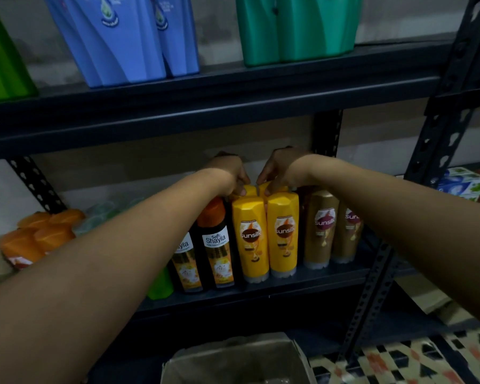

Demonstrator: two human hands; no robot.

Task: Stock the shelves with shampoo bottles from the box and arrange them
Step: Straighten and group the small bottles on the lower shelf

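Two hands reach to 12 o'clock, over the front yellow bottles (266,236). Left hand (227,173) pinches the left rear yellow bottle's cap (247,190); right hand (280,169) pinches the right one's (272,187). Both bottles stand upright, side by side, equally near each hand. Box (239,358) sits at 6 o'clock.

Shelves hold 4 yellow bottles (250,236), 2 gold bottles (320,228) and 2 black bottles (216,245).

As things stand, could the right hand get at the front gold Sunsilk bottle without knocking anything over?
Probably yes. The right hand grips a back-row yellow bottle, and the front gold Sunsilk bottle stands just to its right at the shelf edge, its cap and front uncovered.
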